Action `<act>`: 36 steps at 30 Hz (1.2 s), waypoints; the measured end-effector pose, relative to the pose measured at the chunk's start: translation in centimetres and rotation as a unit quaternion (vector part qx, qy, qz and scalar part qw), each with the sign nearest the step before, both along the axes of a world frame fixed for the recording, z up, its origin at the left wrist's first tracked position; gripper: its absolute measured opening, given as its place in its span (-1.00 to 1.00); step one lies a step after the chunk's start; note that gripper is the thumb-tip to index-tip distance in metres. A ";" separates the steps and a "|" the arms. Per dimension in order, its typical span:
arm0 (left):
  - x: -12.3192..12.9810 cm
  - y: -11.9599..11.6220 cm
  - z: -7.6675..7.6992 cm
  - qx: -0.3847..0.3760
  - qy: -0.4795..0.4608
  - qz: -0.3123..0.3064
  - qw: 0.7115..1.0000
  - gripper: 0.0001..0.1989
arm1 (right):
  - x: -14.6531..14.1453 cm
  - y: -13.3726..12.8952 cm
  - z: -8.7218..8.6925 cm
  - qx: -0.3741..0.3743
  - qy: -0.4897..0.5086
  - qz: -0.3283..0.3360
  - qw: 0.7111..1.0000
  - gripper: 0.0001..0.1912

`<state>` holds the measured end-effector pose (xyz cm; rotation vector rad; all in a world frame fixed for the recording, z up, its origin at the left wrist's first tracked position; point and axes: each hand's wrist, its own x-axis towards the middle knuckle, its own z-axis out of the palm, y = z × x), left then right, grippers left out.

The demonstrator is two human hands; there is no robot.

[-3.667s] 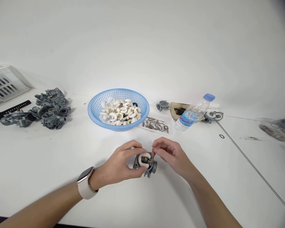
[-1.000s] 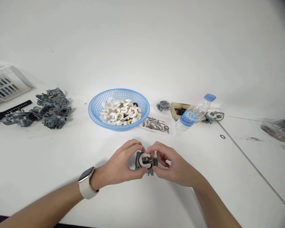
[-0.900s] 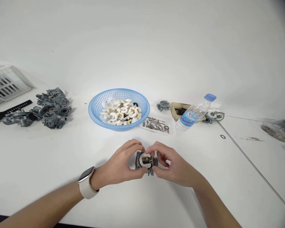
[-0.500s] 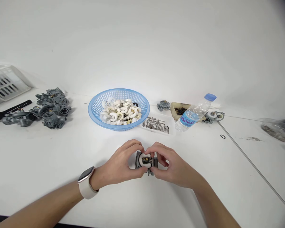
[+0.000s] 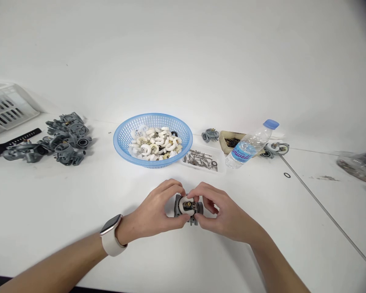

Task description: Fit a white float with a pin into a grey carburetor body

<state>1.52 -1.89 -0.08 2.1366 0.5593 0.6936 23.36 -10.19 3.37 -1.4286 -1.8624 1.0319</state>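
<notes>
A grey carburetor body (image 5: 177, 206) sits on the white table right in front of me. Inside its open bowl side lies a white C-shaped float (image 5: 183, 208), with small brass parts showing in the middle. My left hand (image 5: 155, 211) is closed around the left part of the carburetor, its thumb at the near edge and its fingers at the far edge. From the right, my right hand (image 5: 221, 209) pinches the carburetor near the float's open ends, thumb near and fingers far. The fingertips hide part of the rim.
Behind the hands stands a blue basket (image 5: 118, 143) of white floats. Beside it are a clear tray (image 5: 221, 159) of metal pins, a beige box (image 5: 222, 140) and a tilted water bottle (image 5: 243, 150). Carburetors (image 5: 67, 152) are piled left; a black ring (image 5: 287, 175) lies right.
</notes>
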 end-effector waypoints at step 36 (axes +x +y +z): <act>-0.1 0.1 -0.1 0.011 -0.019 -0.010 1.000 -0.66 | 0.0 0.1 0.0 0.030 -0.003 0.005 1.000 -0.45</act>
